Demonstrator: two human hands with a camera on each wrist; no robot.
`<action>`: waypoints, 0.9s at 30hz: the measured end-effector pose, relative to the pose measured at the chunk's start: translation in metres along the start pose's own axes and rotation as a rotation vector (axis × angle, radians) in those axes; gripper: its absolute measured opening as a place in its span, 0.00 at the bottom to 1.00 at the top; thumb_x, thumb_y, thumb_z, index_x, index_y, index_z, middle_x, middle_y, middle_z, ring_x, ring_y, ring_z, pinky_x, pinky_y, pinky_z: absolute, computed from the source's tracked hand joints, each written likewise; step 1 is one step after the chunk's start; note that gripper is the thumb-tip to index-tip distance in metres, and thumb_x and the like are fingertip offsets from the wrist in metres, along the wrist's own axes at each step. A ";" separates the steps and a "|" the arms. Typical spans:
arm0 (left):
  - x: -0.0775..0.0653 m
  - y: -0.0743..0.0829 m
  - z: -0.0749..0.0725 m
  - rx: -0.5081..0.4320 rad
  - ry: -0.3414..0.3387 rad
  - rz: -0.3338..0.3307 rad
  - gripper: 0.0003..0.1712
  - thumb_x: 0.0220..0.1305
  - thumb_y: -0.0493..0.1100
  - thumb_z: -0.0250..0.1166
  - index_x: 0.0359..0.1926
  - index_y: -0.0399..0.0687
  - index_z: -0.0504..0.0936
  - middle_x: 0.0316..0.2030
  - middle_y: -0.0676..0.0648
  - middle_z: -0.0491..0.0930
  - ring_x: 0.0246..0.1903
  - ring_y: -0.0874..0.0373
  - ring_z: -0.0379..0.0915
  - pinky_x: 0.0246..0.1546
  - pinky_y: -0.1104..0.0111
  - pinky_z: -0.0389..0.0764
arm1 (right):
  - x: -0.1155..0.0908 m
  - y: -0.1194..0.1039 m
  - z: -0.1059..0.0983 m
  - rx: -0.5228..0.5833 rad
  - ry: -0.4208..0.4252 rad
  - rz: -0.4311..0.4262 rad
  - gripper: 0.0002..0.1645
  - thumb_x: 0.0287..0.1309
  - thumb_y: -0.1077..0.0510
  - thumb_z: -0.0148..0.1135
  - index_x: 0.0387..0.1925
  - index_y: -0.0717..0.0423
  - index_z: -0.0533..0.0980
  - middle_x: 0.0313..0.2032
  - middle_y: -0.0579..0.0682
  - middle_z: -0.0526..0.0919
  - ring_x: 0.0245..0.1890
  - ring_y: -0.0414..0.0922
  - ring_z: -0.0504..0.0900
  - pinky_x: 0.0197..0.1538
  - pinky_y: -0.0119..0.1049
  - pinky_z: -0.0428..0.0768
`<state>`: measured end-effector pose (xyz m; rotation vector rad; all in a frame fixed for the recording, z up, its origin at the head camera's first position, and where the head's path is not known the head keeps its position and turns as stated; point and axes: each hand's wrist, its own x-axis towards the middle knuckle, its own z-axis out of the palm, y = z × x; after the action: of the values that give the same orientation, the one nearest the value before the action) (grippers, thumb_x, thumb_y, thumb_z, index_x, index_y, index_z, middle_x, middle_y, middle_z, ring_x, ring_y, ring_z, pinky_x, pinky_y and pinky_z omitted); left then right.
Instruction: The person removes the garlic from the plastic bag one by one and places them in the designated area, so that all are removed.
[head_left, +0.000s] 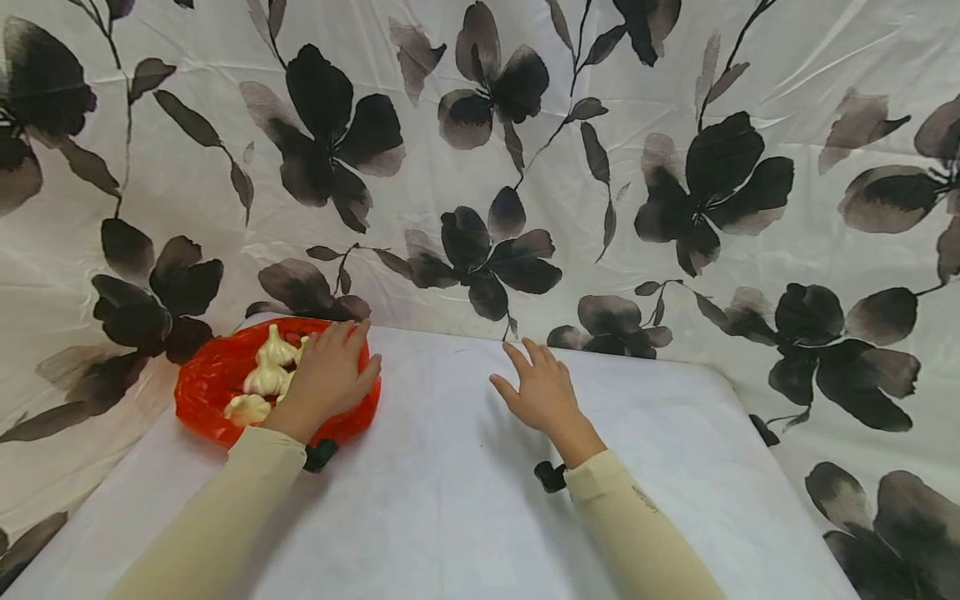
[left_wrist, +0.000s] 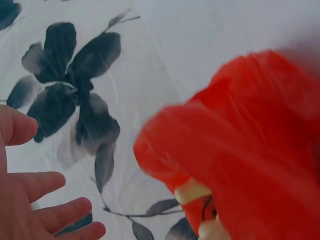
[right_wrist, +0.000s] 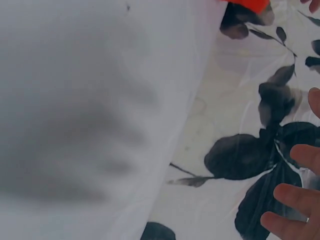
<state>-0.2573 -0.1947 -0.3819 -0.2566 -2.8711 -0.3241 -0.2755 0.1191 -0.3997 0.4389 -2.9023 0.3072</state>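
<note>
A red plastic bag (head_left: 202, 392) with several garlic bulbs (head_left: 264, 379) in its open mouth lies at the left of the white table. Over its right side hovers my left hand (head_left: 330, 371), fingers spread, holding nothing and hiding some of the garlic. The left wrist view has the left hand (left_wrist: 35, 195) apart from the red bag (left_wrist: 250, 145), with a bit of pale garlic (left_wrist: 192, 191) showing under the plastic. Above the table's middle, my right hand (head_left: 542, 392) is raised with fingers apart and grips nothing; its fingers (right_wrist: 295, 200) appear in the right wrist view.
A white cloth covers the table (head_left: 450, 500), whose back edge runs just beyond the hands. Behind it hangs a pale curtain (head_left: 585, 208) with dark flowers. A black wrist camera (head_left: 551, 477) sits at the right wrist, another camera (head_left: 321, 456) at the left.
</note>
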 end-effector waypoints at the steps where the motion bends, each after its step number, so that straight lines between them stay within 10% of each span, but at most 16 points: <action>1: -0.001 -0.003 -0.001 -0.001 0.003 -0.001 0.37 0.69 0.53 0.49 0.72 0.38 0.57 0.67 0.30 0.60 0.69 0.32 0.52 0.68 0.34 0.49 | 0.001 -0.003 0.001 0.007 -0.006 -0.002 0.38 0.66 0.33 0.47 0.73 0.41 0.59 0.73 0.56 0.58 0.72 0.60 0.59 0.68 0.61 0.63; 27: -0.017 -0.068 -0.028 -0.118 -0.084 -0.121 0.41 0.72 0.58 0.46 0.74 0.36 0.49 0.70 0.27 0.52 0.67 0.26 0.48 0.62 0.30 0.55 | 0.021 -0.074 0.027 0.132 -0.096 -0.080 0.38 0.66 0.32 0.46 0.72 0.41 0.59 0.72 0.53 0.60 0.71 0.53 0.63 0.67 0.55 0.68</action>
<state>-0.2487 -0.2689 -0.3735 -0.1200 -2.9610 -0.5187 -0.2767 0.0381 -0.4083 0.6051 -2.9583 0.4795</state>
